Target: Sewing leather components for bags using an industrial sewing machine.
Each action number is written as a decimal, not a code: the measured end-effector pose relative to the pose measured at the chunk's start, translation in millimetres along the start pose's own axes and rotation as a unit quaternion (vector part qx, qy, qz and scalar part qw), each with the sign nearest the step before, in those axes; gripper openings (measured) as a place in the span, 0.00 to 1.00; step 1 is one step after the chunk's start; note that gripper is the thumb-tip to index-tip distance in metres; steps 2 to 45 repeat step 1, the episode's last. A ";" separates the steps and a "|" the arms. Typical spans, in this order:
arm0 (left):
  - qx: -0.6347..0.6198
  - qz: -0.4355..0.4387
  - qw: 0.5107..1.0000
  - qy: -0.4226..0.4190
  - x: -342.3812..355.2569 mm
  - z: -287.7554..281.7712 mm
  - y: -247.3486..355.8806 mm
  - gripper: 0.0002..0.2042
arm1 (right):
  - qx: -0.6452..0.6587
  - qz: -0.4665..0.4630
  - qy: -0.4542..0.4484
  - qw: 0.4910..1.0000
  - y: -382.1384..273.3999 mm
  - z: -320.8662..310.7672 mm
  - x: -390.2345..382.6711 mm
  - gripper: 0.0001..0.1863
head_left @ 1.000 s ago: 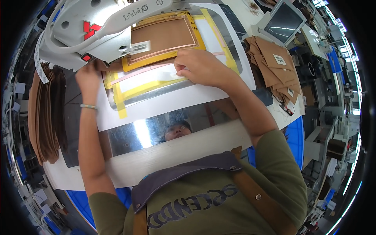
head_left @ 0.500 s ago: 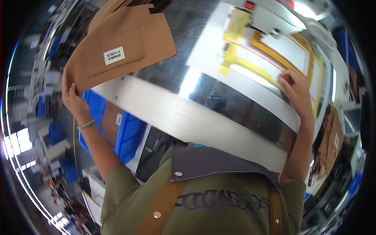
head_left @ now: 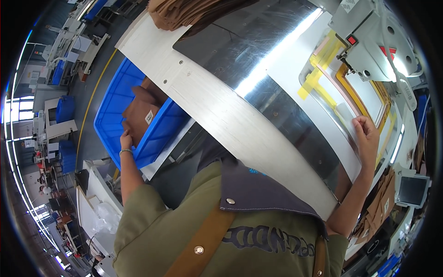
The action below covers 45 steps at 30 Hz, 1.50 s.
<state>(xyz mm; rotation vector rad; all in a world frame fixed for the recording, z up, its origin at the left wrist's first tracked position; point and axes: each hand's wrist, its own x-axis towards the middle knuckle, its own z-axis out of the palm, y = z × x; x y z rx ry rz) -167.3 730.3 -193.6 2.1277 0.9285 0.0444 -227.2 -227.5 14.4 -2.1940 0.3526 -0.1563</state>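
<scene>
Mid-step between bin and machine, by the look of it. Left hand [head_left: 125, 138] down at 9 o'clock, at the near wall of a blue plastic bin [head_left: 108, 117], fingers curled against a folded brown fabric piece [head_left: 136, 115] lying inside. Cannot tell whether gripping it or only touching. Right hand [head_left: 368, 134] out at 3 o'clock, loosely spread with knuckles bent, pressing on the edge of a pale flat sewing template with strips of yellow tape [head_left: 323, 81]; nothing grasped in it. Template flat on the shiny metal desk [head_left: 258, 51], under the grey-white sewing machine head [head_left: 374, 44] at 1 o'clock.

Judging from this, a step of handling one brown piece while steadying the template. Any lift from the bin calls for a firm pinch on the fabric's edge and a clear path over the desk's pale rim.

Small white rectangular label [head_left: 149, 117] on the piece in the bin. Small red square switch [head_left: 352, 40] on the machine head. Stack of brown pieces [head_left: 184, 14] at 12 o'clock, no labels visible. Another brown stack with white labels [head_left: 383, 203] at 4 o'clock, beside a small grey screen [head_left: 412, 190].
</scene>
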 end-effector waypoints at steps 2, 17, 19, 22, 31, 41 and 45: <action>0.092 0.002 0.996 -0.005 8.2 7.9 -12.7 0.32 | -0.007 -0.003 -0.001 1.000 -4.0 -1.1 -2.3 0.07; 0.092 0.002 0.996 -0.005 8.2 7.9 -12.7 0.32 | -0.007 -0.003 -0.001 1.000 -4.0 -1.1 -2.3 0.07; 0.092 0.002 0.996 -0.005 8.2 7.9 -12.7 0.32 | -0.007 -0.003 -0.001 1.000 -4.0 -1.1 -2.3 0.07; 0.092 0.002 0.996 -0.005 8.2 7.9 -12.7 0.32 | -0.007 -0.003 -0.001 1.000 -4.0 -1.1 -2.3 0.07; 0.092 0.002 0.996 -0.005 8.2 7.9 -12.7 0.32 | -0.007 -0.003 -0.001 1.000 -4.0 -1.1 -2.3 0.07; 0.092 0.002 0.996 -0.005 8.2 7.9 -12.7 0.32 | -0.007 -0.003 -0.001 1.000 -4.0 -1.1 -2.3 0.07; 0.092 0.002 0.996 -0.005 8.2 7.9 -12.7 0.32 | -0.007 -0.003 -0.001 1.000 -4.0 -1.1 -2.3 0.07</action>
